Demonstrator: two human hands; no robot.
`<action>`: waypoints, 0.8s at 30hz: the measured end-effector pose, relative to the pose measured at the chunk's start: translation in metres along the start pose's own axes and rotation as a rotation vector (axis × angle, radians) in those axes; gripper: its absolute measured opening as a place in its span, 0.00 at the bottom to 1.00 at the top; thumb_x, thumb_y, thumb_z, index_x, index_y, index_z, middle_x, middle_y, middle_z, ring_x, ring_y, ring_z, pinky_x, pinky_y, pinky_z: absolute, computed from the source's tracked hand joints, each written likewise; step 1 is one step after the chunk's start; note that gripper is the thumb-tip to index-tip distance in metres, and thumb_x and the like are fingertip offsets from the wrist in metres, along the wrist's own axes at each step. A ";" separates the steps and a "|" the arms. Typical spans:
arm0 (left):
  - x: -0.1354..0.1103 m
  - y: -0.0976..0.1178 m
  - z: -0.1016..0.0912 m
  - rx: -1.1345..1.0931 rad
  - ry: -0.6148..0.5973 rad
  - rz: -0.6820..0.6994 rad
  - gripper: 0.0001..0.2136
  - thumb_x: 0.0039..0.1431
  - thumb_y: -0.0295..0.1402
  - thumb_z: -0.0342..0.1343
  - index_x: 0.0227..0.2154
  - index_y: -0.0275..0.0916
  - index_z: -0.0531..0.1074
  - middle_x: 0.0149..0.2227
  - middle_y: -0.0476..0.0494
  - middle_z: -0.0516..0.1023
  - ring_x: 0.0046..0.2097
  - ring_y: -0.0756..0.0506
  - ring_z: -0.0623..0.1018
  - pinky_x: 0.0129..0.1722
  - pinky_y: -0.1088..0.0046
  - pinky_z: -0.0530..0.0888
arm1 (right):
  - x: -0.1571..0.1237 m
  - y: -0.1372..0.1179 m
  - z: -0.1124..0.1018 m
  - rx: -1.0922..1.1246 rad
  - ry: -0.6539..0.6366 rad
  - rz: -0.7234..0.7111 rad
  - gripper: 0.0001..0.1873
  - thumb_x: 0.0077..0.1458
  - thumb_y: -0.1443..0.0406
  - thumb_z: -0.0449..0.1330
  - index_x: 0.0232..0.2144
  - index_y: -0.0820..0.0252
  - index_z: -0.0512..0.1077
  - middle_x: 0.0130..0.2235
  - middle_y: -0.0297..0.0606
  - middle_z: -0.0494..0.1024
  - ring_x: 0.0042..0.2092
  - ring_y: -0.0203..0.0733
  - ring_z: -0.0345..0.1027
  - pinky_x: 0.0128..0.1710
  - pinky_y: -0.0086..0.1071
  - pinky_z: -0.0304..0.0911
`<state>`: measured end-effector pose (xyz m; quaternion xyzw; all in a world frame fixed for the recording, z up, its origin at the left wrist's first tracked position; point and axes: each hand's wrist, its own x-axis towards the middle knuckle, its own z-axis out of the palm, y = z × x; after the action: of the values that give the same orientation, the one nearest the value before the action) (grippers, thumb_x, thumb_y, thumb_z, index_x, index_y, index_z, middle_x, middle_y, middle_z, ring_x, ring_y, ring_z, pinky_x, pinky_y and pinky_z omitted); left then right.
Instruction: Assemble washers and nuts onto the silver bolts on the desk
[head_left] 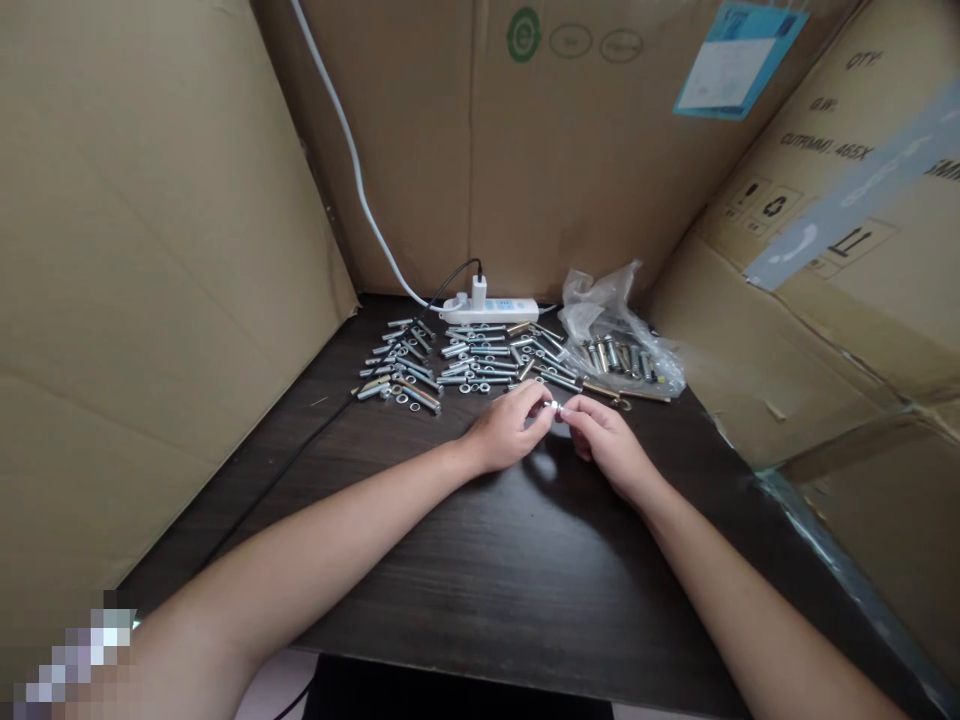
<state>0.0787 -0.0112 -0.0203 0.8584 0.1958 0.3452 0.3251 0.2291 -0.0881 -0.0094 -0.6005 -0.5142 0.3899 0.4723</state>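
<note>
Above the dark tabletop, a small shiny metal bolt (555, 406) spans the gap between my two hands, with what looks like a nut or washer on it. My left hand (506, 428) is closed around one end, its thumb and fingers covering most of that part. From the other side, my right hand (606, 438) pinches the end between thumb and fingertips. Just beyond my hands lie rows of bolts (480, 365) with loose washers and nuts among them. Another group of bolts (409, 365) lies to the left.
A clear plastic bag (630, 340) with several bolts lies at the back right. Behind the rows stands a white power strip (499, 311) with a plugged-in charger. A black cable (300, 450) crosses the table's left side. Cardboard walls (405, 150) enclose the back and both sides.
</note>
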 end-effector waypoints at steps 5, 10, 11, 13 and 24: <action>0.001 -0.001 0.001 0.036 0.091 -0.021 0.04 0.60 0.32 0.47 0.33 0.38 0.63 0.31 0.49 0.65 0.32 0.50 0.65 0.33 0.75 0.64 | 0.000 0.001 -0.004 -0.245 0.021 -0.198 0.14 0.55 0.55 0.54 0.27 0.59 0.70 0.25 0.33 0.69 0.27 0.37 0.62 0.28 0.30 0.59; 0.002 -0.004 0.003 0.015 0.128 -0.040 0.05 0.61 0.33 0.45 0.32 0.38 0.63 0.31 0.49 0.65 0.32 0.50 0.66 0.33 0.75 0.64 | -0.001 0.002 -0.007 -0.461 0.047 -0.331 0.12 0.56 0.58 0.55 0.32 0.59 0.73 0.32 0.38 0.74 0.34 0.41 0.67 0.36 0.34 0.62; 0.002 -0.005 0.003 0.008 0.128 -0.048 0.05 0.61 0.33 0.45 0.32 0.38 0.63 0.31 0.49 0.65 0.33 0.50 0.66 0.33 0.75 0.64 | -0.001 0.002 -0.006 -0.451 0.042 -0.325 0.12 0.56 0.59 0.55 0.32 0.59 0.73 0.33 0.39 0.75 0.34 0.41 0.68 0.37 0.34 0.63; 0.002 -0.006 0.003 -0.009 0.120 -0.073 0.05 0.61 0.33 0.45 0.33 0.38 0.63 0.32 0.49 0.66 0.33 0.50 0.67 0.35 0.75 0.65 | -0.001 0.004 -0.004 -0.427 0.045 -0.311 0.11 0.56 0.59 0.55 0.32 0.60 0.73 0.33 0.39 0.76 0.35 0.42 0.69 0.38 0.34 0.63; 0.003 -0.012 0.004 -0.045 0.030 -0.203 0.04 0.56 0.28 0.46 0.35 0.40 0.63 0.31 0.51 0.65 0.33 0.50 0.66 0.35 0.74 0.65 | 0.039 0.016 -0.073 -0.596 0.465 0.012 0.18 0.49 0.56 0.56 0.37 0.63 0.74 0.30 0.39 0.77 0.29 0.40 0.70 0.30 0.31 0.66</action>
<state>0.0825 -0.0026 -0.0289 0.8214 0.2788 0.3277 0.3745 0.3092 -0.0617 -0.0060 -0.7870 -0.4806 0.0793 0.3787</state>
